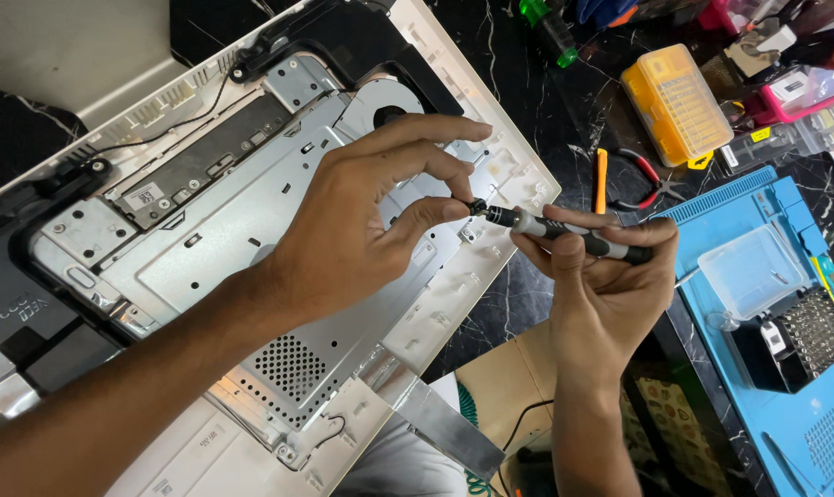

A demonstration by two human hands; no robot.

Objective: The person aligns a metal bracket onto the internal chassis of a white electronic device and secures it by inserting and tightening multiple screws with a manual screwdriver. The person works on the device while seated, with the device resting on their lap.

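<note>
Gripping the screwdriver [564, 232], right hand [601, 285]; left hand [362, 221] pinches its tip; bit hidden.

Slim grey-and-black precision screwdriver [564, 232], held level between two hands

Its handle lies across the right hand's [610, 285] fingers, pinned under the thumb; its dark tip points left, pinched by the left hand's [362, 230] thumb and forefinger, above the opened white computer's metal shield plate [242, 230].

Opened computer chassis [251, 230] left; work mat [785, 405] right, bit case [679, 103] behind mat, pliers [647, 179] between.
</note>
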